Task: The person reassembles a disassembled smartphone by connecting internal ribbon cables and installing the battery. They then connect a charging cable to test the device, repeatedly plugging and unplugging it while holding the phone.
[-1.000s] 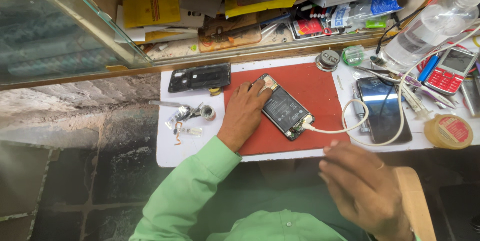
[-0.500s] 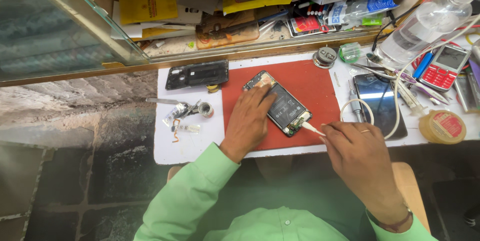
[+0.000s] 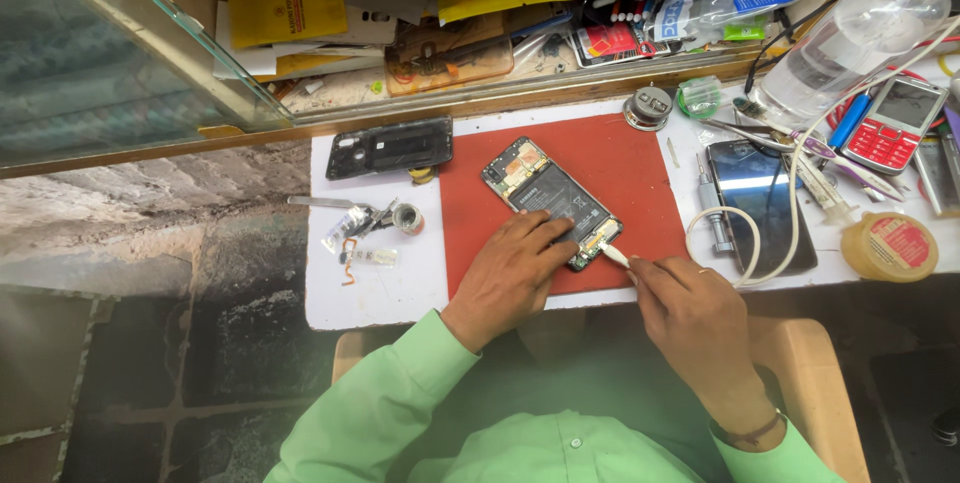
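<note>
- The left hand (image 3: pixel 512 278) lies palm down on the red mat (image 3: pixel 610 168), forearm in a green sleeve coming up from the lower left; its fingers (image 3: pixel 545 233) are spread flat and press on the near end of the opened phone (image 3: pixel 550 201), pinning it without closing round it.
- The opened phone lies back-up and slantwise on the mat, its far end toward the upper left, its near end just beside the mat's front edge, with the dark battery and small boards showing.
- The right hand (image 3: pixel 695 318) reaches in from the lower right, knuckles up, wrist bent slightly inward; its fingers are pinched shut on the white cable plug (image 3: pixel 614 254), whose tip sits at the near-end port of the phone.
- The white cable (image 3: pixel 790 198) loops off to the right, across a second dark phone (image 3: pixel 757 198) lying flat on the white surface (image 3: pixel 375 298).
- Left of the mat there is a black back cover (image 3: pixel 390 148) and a scatter of small parts (image 3: pixel 365 233); these are well apart from both hands.
- The right side is crowded: a clear plastic bottle (image 3: pixel 850 43), a red keypad phone (image 3: pixel 893 123) and a round yellow tub (image 3: pixel 890 246).
- The surface's front edge runs just below both hands; the mat's far half is bare.
</note>
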